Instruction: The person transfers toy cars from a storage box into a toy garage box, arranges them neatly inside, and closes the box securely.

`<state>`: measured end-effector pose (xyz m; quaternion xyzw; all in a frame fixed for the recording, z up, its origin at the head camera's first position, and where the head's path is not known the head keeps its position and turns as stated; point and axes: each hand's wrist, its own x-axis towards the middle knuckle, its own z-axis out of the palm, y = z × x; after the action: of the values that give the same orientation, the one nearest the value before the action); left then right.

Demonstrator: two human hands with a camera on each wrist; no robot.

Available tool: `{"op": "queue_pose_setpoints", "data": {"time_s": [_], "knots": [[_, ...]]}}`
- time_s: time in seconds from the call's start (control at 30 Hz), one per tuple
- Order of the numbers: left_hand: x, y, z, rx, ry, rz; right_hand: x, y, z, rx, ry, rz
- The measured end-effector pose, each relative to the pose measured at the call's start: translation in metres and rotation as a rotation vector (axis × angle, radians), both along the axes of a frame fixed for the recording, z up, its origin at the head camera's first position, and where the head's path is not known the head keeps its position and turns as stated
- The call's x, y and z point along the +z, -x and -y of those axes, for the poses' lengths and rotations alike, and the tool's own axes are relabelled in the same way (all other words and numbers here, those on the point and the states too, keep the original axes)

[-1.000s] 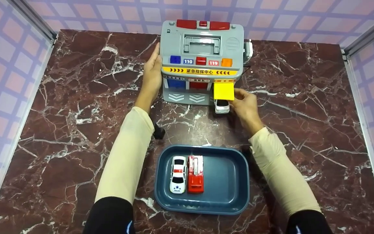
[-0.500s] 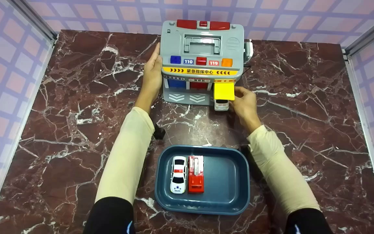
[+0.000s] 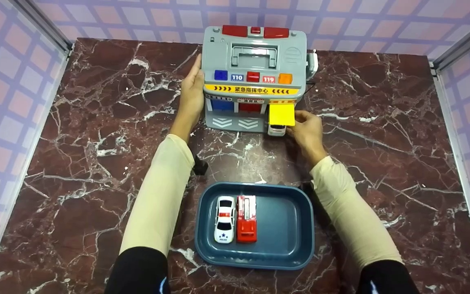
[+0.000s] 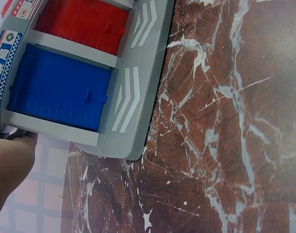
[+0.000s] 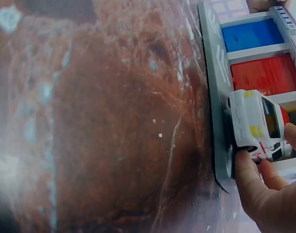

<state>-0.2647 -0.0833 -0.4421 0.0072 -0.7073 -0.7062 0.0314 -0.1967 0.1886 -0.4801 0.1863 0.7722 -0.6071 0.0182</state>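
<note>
A grey toy emergency station (image 3: 253, 57) stands at the back of the table. My left hand (image 3: 192, 87) rests along its left side with fingers extended; in the left wrist view only part of that hand (image 4: 11, 162) shows, beside the blue door (image 4: 60, 87). My right hand (image 3: 309, 130) pinches a white toy car (image 3: 276, 131) at the right-hand bay, under the raised yellow door (image 3: 282, 114). The right wrist view shows the car (image 5: 246, 119) on the grey ramp (image 5: 220, 131), fingers at its side and thumb near its roof. The car's far end is hidden.
Nearer me stands a dark blue tray (image 3: 308, 228) holding a white toy police car (image 3: 224, 220) and a red toy fire truck (image 3: 246, 226). The marbled tabletop (image 3: 108, 122) ends at checkered walls (image 3: 165, 20) at the back and sides.
The white toy car has moved back with my right hand, further under the yellow door and into the bay. My left hand and the station stay where they were.
</note>
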Motion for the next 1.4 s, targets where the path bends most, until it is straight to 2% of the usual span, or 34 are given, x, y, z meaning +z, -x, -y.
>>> {"op": "queue_pose_setpoints", "data": {"time_s": [0.3,0.47,0.77,0.83,1.03,1.1,1.17,1.33,1.4], "knots": [[0.000,0.001,0.000,-0.001,-0.021,0.021,0.000,0.003,0.001,-0.007,-0.126,0.011],[0.001,0.001,0.000,0.000,-0.020,0.033,0.000,0.003,0.001,-0.011,-0.116,0.019],[0.023,-0.013,-0.003,-0.014,-0.022,0.064,-0.001,0.002,0.001,-0.010,-0.115,-0.006],[0.020,-0.011,-0.003,-0.010,-0.026,0.068,-0.001,0.002,0.001,-0.013,-0.093,-0.002],[0.002,0.000,0.001,0.004,-0.015,0.063,-0.002,0.003,0.002,-0.018,-0.047,-0.006],[0.000,0.001,0.001,0.007,-0.011,0.062,-0.001,0.002,0.003,-0.015,-0.015,-0.022],[0.005,-0.003,0.000,0.001,-0.008,0.058,-0.001,0.002,0.003,-0.014,0.013,-0.036],[0.006,-0.004,0.001,-0.006,-0.018,0.054,-0.003,0.002,0.002,-0.017,0.041,-0.042],[-0.001,0.001,0.002,-0.003,-0.025,0.042,-0.004,0.002,0.002,-0.019,0.041,-0.051]]}}
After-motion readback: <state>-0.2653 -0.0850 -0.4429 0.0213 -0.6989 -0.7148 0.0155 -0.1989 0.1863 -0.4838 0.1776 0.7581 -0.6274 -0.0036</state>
